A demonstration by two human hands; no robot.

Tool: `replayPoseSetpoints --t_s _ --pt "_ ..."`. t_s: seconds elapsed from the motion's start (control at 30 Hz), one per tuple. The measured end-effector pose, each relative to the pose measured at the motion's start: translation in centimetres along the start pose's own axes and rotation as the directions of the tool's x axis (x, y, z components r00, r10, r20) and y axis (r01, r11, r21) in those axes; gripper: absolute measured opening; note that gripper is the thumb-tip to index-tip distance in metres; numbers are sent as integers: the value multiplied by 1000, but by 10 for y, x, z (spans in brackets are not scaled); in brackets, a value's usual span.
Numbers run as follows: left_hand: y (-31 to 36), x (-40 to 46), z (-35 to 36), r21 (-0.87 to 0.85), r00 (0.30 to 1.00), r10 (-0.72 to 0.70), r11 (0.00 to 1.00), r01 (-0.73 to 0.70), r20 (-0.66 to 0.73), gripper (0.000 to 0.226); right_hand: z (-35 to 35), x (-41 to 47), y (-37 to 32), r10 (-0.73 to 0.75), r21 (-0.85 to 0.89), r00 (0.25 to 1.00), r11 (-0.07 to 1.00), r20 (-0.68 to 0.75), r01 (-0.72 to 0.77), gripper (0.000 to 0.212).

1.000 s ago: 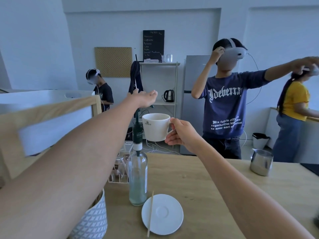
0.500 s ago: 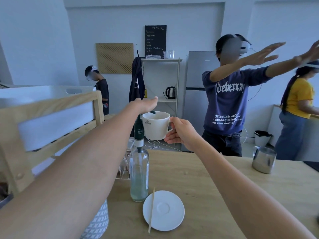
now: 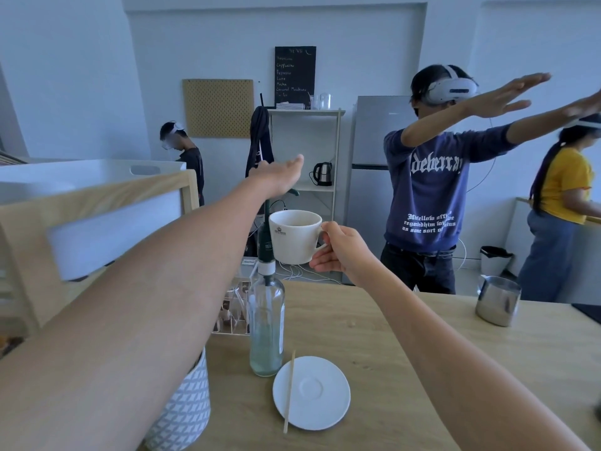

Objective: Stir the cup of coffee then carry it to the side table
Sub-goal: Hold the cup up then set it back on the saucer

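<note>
Nearest, a wooden stirrer lies across the empty saucer on the table. Beyond, the right hand pinches the white cup by its handle, lifted clear above the table. Farther out, the left hand stretches forward, fingers spread, holding nothing.

One white cup, one saucer, one wooden stirrer, one glass bottle, one steel pitcher, one kettle, three other people.
</note>
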State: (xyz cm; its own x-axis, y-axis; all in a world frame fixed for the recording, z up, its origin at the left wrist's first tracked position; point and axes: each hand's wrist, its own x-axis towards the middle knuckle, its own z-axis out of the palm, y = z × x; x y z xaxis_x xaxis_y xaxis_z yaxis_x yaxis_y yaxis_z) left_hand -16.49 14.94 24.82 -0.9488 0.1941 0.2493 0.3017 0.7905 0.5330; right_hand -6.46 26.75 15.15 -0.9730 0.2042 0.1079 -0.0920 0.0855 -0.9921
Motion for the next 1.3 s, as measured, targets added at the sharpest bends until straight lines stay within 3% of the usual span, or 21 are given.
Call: replayPoseSetpoints --t_s 0.13,0.2,0.3,0.4,0.47,0.53,0.57,0.63,0.73,0.87,0.93,1.07,1.3 --pt "0 0 1 2 919 223 972 -235 -324 61 -2 0 -1 -6 -5 1000 1000 -6 6 28" --pt "-4 -2 6 -100 868 176 963 -249 -464 56 -3 -2 -1 -8 -8 1000 1000 -17 7 28" --pt "-8 -16 10 -332 839 -68 933 -138 -541 44 -5 -5 3 -15 -13 1000 1000 -27 14 29" --pt "-18 -36 17 -585 852 -317 811 15 -417 39 -5 -13 7 -9 -14 999 1000 -32 8 30" --pt "-32 -44 26 -759 848 -468 638 129 -250 46 -6 -17 10 -2 -9 999 1000 -41 1 31" --pt "-46 -58 38 -848 875 -483 475 233 -31 51 -8 -23 15 9 -13 999 1000 -47 -9 30" --pt "-53 -69 43 -847 891 -450 446 291 69 46 -8 -26 19 15 -15 999 1000 -48 -15 29" --pt "-61 -90 53 -796 890 -395 451 404 227 40 -8 -32 26 24 -11 998 1000 -53 -25 28" --pt "-70 -112 71 -739 867 -338 460 492 367 49 -8 -43 42 53 -6 997 999 -58 -54 27" --pt "-83 -123 95 -765 853 -316 386 516 415 41 -11 -53 65 107 -1 993 994 -45 -108 28" --pt "-90 -130 107 -745 841 -324 396 536 433 35 -12 -59 79 150 9 988 989 -47 -150 27" --pt "-104 -141 134 -701 811 -350 410 583 469 47 -12 -68 111 228 3 973 974 -45 -228 29" --pt "-125 -154 177 -637 734 -399 368 678 550 49 -12 -78 161 332 32 942 943 -43 -331 28"
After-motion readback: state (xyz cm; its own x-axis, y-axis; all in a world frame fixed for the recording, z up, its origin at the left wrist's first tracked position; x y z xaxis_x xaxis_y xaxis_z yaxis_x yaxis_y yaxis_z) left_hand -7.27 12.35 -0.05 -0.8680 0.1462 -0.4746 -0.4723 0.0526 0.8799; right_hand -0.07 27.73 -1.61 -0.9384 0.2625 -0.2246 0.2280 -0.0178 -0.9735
